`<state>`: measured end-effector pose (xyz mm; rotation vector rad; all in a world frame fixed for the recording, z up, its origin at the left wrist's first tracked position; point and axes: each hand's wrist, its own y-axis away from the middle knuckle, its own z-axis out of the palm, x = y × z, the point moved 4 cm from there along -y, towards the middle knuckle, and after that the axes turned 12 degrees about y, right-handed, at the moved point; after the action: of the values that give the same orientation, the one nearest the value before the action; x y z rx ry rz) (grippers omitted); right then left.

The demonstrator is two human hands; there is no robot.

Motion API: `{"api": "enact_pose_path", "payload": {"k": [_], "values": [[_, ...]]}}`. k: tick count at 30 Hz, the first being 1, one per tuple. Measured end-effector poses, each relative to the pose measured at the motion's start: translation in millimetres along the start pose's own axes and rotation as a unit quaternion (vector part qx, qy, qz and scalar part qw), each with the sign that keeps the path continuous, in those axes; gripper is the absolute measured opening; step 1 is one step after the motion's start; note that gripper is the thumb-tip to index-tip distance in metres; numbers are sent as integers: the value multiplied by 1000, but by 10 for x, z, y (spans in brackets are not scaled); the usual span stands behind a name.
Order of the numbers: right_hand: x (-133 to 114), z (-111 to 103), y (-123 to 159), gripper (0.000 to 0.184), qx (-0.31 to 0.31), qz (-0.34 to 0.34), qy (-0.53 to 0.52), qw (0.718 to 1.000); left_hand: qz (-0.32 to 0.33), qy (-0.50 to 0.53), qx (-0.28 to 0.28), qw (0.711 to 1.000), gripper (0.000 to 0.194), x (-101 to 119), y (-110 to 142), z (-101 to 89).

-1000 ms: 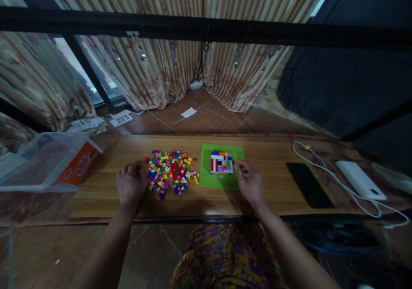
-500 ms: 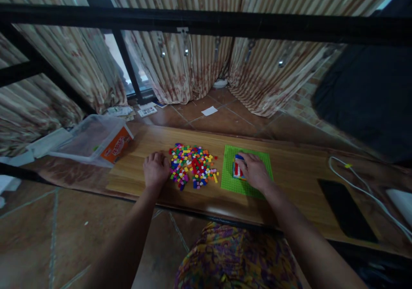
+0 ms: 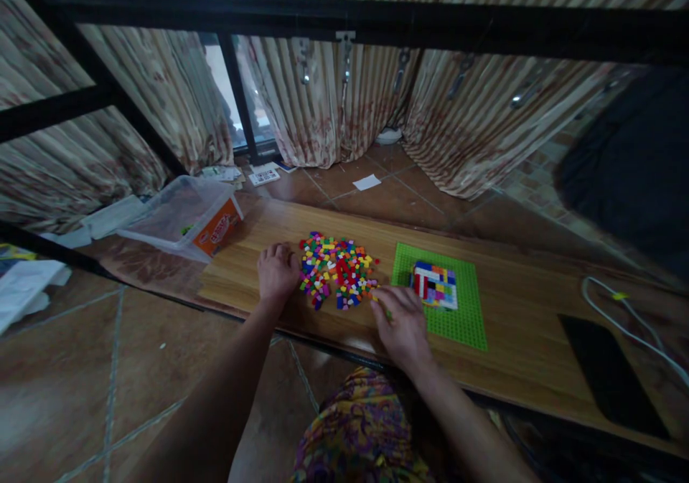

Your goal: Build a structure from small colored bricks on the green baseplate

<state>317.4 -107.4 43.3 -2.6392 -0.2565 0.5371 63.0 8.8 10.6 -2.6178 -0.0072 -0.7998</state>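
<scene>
Bricks [image 3: 340, 268] lie heaped on the tabletop [image 3: 519, 318] between the left hand [image 3: 278, 273] and right hand [image 3: 402, 326]; I cannot tell whether either grip is parted or closed. They look light, stiff, sturdy, best pinched by 2 opposite sides.

the right hand [image 3: 401, 325] partly hides the green baseplate [image 3: 468, 314], and the white cable [image 3: 586, 293] runs off-frame.
</scene>
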Motion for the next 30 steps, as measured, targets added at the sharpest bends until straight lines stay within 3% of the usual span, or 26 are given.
{"api": "enact_pose_path", "payload": {"k": [3,7,17,22,25,30], "values": [[-279,225,114,18,-27,-4,-16,1000,0,-6,-3,1000,26,8,-2,-6],[-397,402,71,21,-37,9,3,999,8,-4,-3,1000,27,5,-8,-7],[-442,451,-96,9,-64,-19,33,997,18,-7,1,1000,31,-7,-35,0],[-459,322,-105,12,-31,-8,-56,998,28,-14,-1,1000,30,1,-39,-6],[-399,163,-48,15,-26,39,-156,987,32,-17,-2,999,30,0,-42,-9],[-3,-100,205,18,-7,160,-235,959,23,-16,-6,1000,31,1,-42,-11]]}}
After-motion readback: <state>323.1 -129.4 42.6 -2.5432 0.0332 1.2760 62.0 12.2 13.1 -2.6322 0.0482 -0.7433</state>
